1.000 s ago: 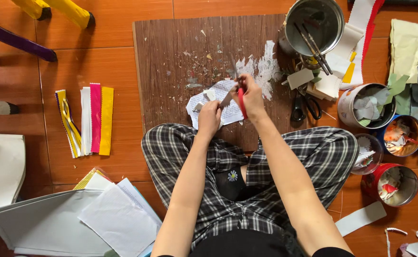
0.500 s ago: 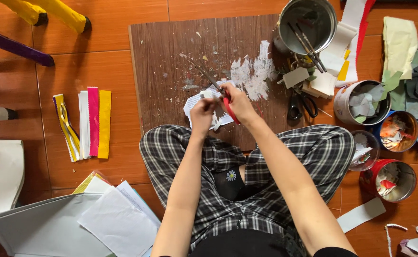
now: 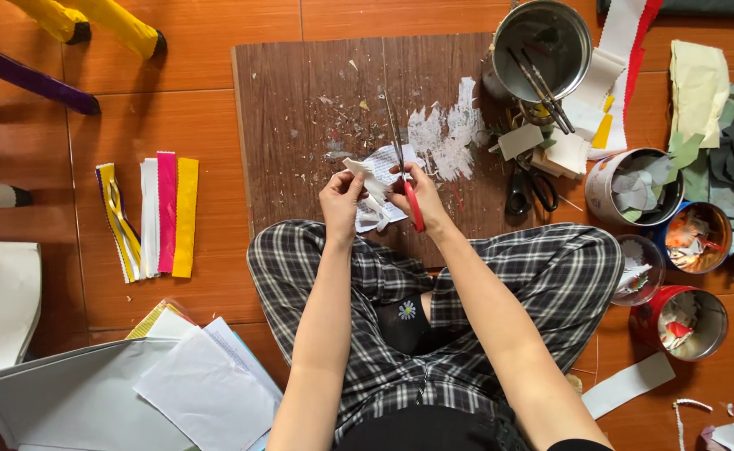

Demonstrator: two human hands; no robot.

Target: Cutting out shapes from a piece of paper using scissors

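A small white paper piece [image 3: 373,185] sits at the centre, over the near edge of a brown wooden board [image 3: 300,108] on the floor. The left hand [image 3: 341,194] is pinched closed on the paper's left side. The right hand [image 3: 414,189] is closed round red-handled scissors [image 3: 402,167], blades pointing away from the person & crossing the paper's upper right. The hands are close together, w/ the paper between them. White scrap bits lie on the board just beyond. The person sits cross-legged in plaid trousers [image 3: 551,267]. To the right: a metal pot [image 3: 542,42] w/ tools in it, black scissors [image 3: 530,188], several round tins [image 3: 634,185] of paper scraps. To the left: coloured paper strips [image 3: 166,213] in yellow, white, pink. Near left: loose white sheets [image 3: 200,392] on the floor.
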